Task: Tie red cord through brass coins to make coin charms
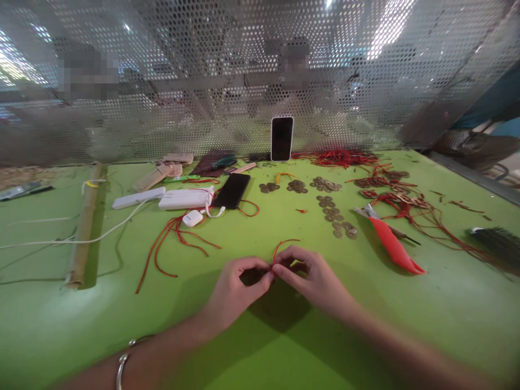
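Red cord (289, 240) at near centre, its tip curling far and right over the green table (447, 303)! Bamboo tube (86, 233) lies left; the left hand (232, 286) and right hand (316, 277) meet, thumbs and fingers pinched tight on the cord; farther right, clustered holed coins (325, 184).

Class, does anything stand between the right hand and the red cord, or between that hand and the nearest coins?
Nothing visible does. The right hand pinches the cord; the nearest coins lie ahead of it to the right, and the red tool is farther right, off that path.
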`<state>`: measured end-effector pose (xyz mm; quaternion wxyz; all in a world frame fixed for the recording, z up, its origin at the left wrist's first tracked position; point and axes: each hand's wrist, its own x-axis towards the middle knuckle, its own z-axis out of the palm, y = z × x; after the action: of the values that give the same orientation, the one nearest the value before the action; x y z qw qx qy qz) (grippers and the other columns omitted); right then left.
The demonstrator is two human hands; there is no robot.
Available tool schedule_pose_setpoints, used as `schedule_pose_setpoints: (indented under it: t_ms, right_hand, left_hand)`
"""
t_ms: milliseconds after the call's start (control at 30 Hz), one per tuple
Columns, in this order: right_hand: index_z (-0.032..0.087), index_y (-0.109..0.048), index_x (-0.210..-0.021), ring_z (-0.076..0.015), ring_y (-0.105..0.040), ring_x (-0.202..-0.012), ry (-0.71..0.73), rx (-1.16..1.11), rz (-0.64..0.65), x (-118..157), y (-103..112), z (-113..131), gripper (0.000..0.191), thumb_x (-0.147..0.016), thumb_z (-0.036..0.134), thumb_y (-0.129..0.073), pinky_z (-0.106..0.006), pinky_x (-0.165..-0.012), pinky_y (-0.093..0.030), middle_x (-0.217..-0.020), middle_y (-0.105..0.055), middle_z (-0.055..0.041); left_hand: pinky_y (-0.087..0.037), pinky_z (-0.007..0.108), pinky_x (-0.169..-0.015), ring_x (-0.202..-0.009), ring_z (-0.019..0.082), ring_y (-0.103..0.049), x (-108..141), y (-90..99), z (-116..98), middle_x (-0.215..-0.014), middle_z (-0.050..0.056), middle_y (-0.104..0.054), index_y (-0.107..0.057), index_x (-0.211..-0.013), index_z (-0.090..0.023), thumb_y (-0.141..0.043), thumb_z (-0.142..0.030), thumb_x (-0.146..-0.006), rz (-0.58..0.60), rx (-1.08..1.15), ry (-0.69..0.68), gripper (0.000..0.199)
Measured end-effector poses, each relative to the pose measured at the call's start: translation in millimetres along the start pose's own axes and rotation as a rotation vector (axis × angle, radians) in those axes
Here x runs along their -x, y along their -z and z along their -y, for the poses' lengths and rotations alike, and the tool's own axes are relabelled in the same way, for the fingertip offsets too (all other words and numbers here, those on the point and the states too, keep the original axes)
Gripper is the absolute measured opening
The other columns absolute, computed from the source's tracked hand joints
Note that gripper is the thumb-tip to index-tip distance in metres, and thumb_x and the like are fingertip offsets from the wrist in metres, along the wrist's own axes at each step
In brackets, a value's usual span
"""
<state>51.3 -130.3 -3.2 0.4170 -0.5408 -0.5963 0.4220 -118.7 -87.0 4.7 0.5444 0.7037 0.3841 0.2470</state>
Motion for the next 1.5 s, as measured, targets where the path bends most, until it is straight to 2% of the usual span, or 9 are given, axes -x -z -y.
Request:
schedule_pose_setpoints:
  t_ms: [200, 400, 600, 800, 900, 967, 1067, 1200, 1500]
  right_hand:
    - [0.018, -0.059, -0.082, -0.0149, -0.059, -0.074, 0.068, 0.006, -0.036, 1.0, 0.1, 0.8, 0.011, -0.086, 0.028, -0.055, -0.029, -0.068, -0.049, -0.081, -0.061, -0.0025]
    - [0.018, -0.056, -0.083, -0.0138, -0.059, -0.073, 0.062, -0.076, -0.166, 1.2, 1.9, -1.2, 0.015, -0.087, 0.032, -0.054, -0.026, -0.068, -0.05, -0.079, -0.061, -0.0023]
    - [0.018, -0.059, -0.087, -0.0156, -0.062, -0.078, 0.013, -0.07, -0.004, 1.1, -1.4, -1.8, 0.014, -0.085, 0.032, -0.056, -0.029, -0.073, -0.051, -0.083, -0.064, -0.0031]
    - [0.018, -0.058, -0.08, -0.0153, -0.061, -0.074, 0.044, -0.05, -0.04, 2.1, -2.7, -1.1, 0.015, -0.085, 0.032, -0.056, -0.029, -0.069, -0.05, -0.077, -0.062, -0.0022]
    - [0.017, -0.058, -0.08, -0.0149, -0.06, -0.072, 0.043, -0.076, -0.114, 1.7, 0.1, -0.8, 0.017, -0.085, 0.033, -0.057, -0.027, -0.066, -0.05, -0.075, -0.061, -0.0022]
    - [0.018, -0.058, -0.081, -0.0139, -0.059, -0.07, 0.055, -0.144, -0.206, 0.6, 4.0, -0.4, 0.017, -0.084, 0.034, -0.058, -0.026, -0.064, -0.049, -0.074, -0.06, -0.0018]
    - [0.019, -0.058, -0.081, -0.0124, -0.058, -0.065, 0.116, -0.265, -0.363, -2.1, 12.2, 0.8, 0.014, -0.083, 0.033, -0.06, -0.024, -0.061, -0.049, -0.07, -0.058, -0.0005]
    - [0.02, -0.058, -0.08, -0.0121, -0.056, -0.062, 0.165, -0.293, -0.523, -5.6, 21.4, 1.7, 0.011, -0.082, 0.031, -0.061, -0.025, -0.058, -0.048, -0.067, -0.057, 0.0005]
    - [0.02, -0.058, -0.077, -0.0127, -0.058, -0.061, 0.198, -0.257, -0.579, -6.6, 20.8, 3.5, 0.012, -0.082, 0.03, -0.061, -0.026, -0.059, -0.049, -0.066, -0.059, 0.0004]
  left_hand:
    - [-0.045, 0.022, -0.067, -0.071, 0.014, -0.056, -0.4, 0.0, -1.4, -0.074, 0.001, -0.065, -0.065, -0.076, -0.016, -0.057, -0.022, -0.08, 0.035, 0.004, -0.002, 0.011]
    - [-0.045, 0.022, -0.066, -0.069, 0.014, -0.057, 0.7, -1.3, 0.2, -0.073, 0.001, -0.065, -0.065, -0.075, -0.016, -0.059, -0.021, -0.077, 0.049, 0.002, 0.017, 0.008]
    - [-0.045, 0.023, -0.066, -0.071, 0.015, -0.056, -0.6, -1.3, 1.1, -0.073, 0.001, -0.063, -0.065, -0.077, -0.016, -0.057, -0.026, -0.08, 0.022, 0.01, 0.011, 0.014]
    - [-0.045, 0.023, -0.065, -0.07, 0.015, -0.057, -2.0, -1.0, -0.6, -0.072, 0.002, -0.064, -0.065, -0.075, -0.016, -0.058, -0.025, -0.079, 0.041, -0.001, 0.011, 0.013]
    - [-0.045, 0.024, -0.066, -0.071, 0.016, -0.058, 0.6, -1.5, -0.7, -0.074, 0.002, -0.066, -0.066, -0.076, -0.016, -0.059, -0.025, -0.077, 0.088, -0.05, 0.027, 0.011]
    - [-0.045, 0.024, -0.066, -0.071, 0.016, -0.059, 3.0, -1.9, -1.1, -0.074, 0.002, -0.067, -0.066, -0.075, -0.017, -0.06, -0.024, -0.076, 0.123, -0.106, 0.029, 0.01]
    - [-0.044, 0.024, -0.065, -0.069, 0.015, -0.059, 5.9, -2.6, -3.1, -0.072, 0.001, -0.066, -0.067, -0.073, -0.018, -0.059, -0.023, -0.076, 0.179, -0.171, -0.009, 0.01]
    - [-0.044, 0.023, -0.066, -0.07, 0.015, -0.06, 6.7, -3.3, -7.1, -0.075, 0.0, -0.067, -0.069, -0.076, -0.02, -0.059, -0.02, -0.076, 0.246, -0.233, -0.081, 0.01]
    - [-0.041, 0.023, -0.062, -0.066, 0.015, -0.058, 5.8, -2.1, -9.3, -0.069, -0.001, -0.069, -0.071, -0.076, -0.022, -0.061, -0.02, -0.075, 0.318, -0.363, -0.163, 0.011]
